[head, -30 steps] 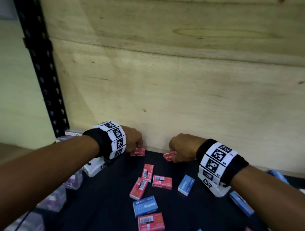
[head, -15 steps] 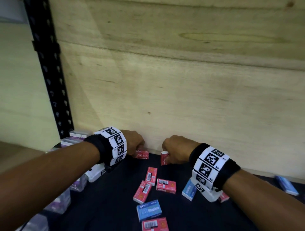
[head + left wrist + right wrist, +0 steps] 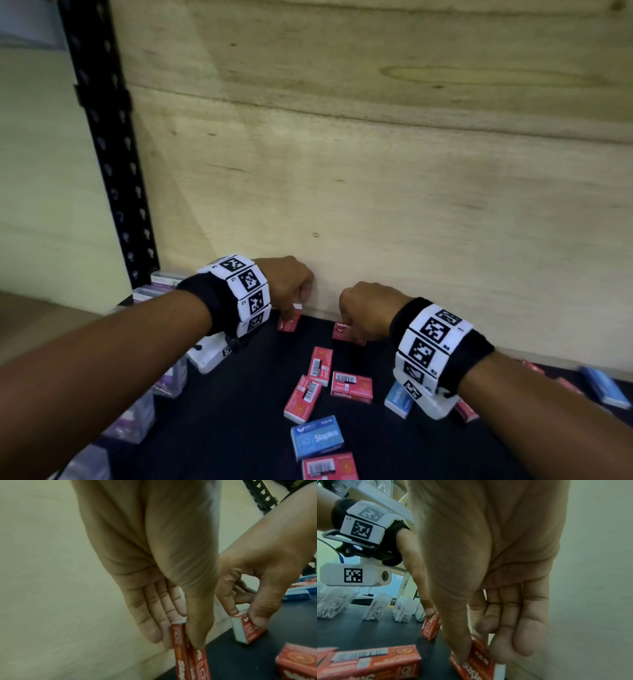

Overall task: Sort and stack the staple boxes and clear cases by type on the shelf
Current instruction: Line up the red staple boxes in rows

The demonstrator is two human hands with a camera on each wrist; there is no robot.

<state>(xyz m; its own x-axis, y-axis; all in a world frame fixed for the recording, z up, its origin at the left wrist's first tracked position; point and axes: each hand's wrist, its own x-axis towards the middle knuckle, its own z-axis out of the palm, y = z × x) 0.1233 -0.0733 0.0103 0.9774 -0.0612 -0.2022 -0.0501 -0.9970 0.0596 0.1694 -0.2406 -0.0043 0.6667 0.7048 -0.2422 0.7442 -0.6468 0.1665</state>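
My left hand (image 3: 291,291) pinches a red staple box (image 3: 288,321) between thumb and fingers at the foot of the wooden back panel; the same red staple box (image 3: 188,654) stands on its edge in the left wrist view. My right hand (image 3: 364,313) pinches a second red staple box (image 3: 342,332) a little to the right, and that second red box (image 3: 476,660) rests on the dark shelf. Several red boxes (image 3: 351,386) and blue staple boxes (image 3: 317,441) lie loose in front of both hands. Clear cases (image 3: 373,608) stand in a row at the left.
The wooden back panel (image 3: 376,188) rises right behind both hands. A black perforated upright (image 3: 113,154) stands at the left. More blue and red boxes (image 3: 603,385) lie at the far right of the dark shelf surface (image 3: 233,411).
My right hand has carried its red box leftward and set it down near the left hand. The left hand has stayed on its red box at the back panel.
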